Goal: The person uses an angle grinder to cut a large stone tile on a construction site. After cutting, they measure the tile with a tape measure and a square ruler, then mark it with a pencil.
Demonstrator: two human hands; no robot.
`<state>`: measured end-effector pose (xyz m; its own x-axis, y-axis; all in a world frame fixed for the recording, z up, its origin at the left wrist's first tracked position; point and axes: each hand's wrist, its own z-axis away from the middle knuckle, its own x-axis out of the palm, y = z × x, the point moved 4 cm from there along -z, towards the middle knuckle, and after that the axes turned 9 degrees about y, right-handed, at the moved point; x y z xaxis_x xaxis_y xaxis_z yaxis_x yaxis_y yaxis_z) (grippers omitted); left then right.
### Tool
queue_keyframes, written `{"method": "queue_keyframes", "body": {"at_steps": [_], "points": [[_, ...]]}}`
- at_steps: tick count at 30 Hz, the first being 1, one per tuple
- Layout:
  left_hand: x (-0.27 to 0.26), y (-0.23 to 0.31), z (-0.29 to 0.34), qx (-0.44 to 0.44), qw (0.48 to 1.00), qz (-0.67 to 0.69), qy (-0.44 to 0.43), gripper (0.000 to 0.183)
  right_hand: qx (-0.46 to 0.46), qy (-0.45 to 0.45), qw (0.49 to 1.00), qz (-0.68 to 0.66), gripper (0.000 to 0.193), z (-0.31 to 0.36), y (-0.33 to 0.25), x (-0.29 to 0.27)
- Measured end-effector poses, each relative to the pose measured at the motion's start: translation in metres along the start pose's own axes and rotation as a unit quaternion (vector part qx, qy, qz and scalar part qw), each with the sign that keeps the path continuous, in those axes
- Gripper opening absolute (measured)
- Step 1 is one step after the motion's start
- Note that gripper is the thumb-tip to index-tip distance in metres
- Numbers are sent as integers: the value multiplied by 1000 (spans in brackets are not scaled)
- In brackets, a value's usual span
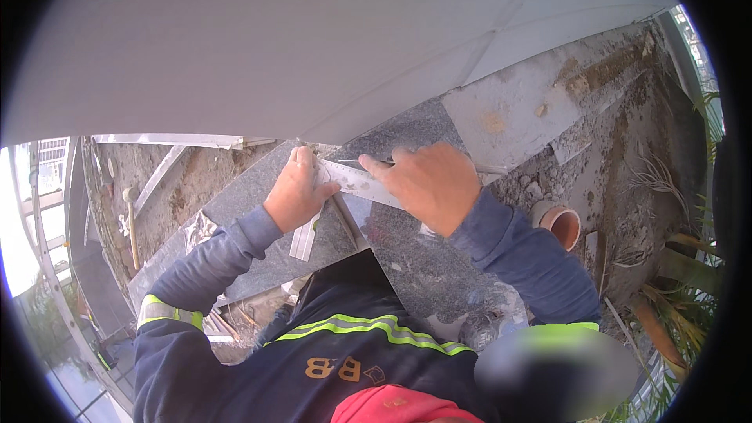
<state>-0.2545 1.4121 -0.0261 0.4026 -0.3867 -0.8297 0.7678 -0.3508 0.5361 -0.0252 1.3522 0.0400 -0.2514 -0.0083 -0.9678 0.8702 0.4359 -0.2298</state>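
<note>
A metal try square [356, 182] lies over speckled grey stone slabs [415, 258], its long blade running between my hands and its short arm pointing back toward me. My left hand [296, 188] is closed around the corner of the square, thumb resting along the blade. Just right of it, my right hand [435, 186] is over the far slab with its fingers curled. Between its thumb and forefinger is a thin, pencil-like stick whose tip reaches along the square's far edge; its exact kind cannot be made out. Part of the blade is hidden under the right hand.
A large pale panel [313, 47] rises close beyond the slabs. At left are a mallet [131, 223], metal strips [160, 176] and a ladder [59, 298]. An orange pipe end [562, 227] sticks up at right, amid rubble [540, 180]. Plants [689, 266] line the right edge.
</note>
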Motion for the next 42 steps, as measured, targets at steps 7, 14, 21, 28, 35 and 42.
{"method": "queue_keyframes", "body": {"at_steps": [7,14,21,28,35,42], "points": [[-3,5,-1,-19,1000,13,-18,58,-44,16,999,-19,36,-35,-24,13],[1,-2,-1,-16,1000,9,-10,56,-73,-36,997,1,35,-5,-9,-4],[-1,4,0,-16,1000,20,5,53,11,-253,954,163,51,150,63,-59],[-2,2,-1,-5,1000,11,3,51,65,-174,961,207,55,155,62,-96],[1,-3,-3,-22,999,20,-14,54,33,-15,996,76,55,53,19,-24],[3,1,-4,-28,999,7,-17,58,-19,24,998,50,42,-20,-16,17]]}}
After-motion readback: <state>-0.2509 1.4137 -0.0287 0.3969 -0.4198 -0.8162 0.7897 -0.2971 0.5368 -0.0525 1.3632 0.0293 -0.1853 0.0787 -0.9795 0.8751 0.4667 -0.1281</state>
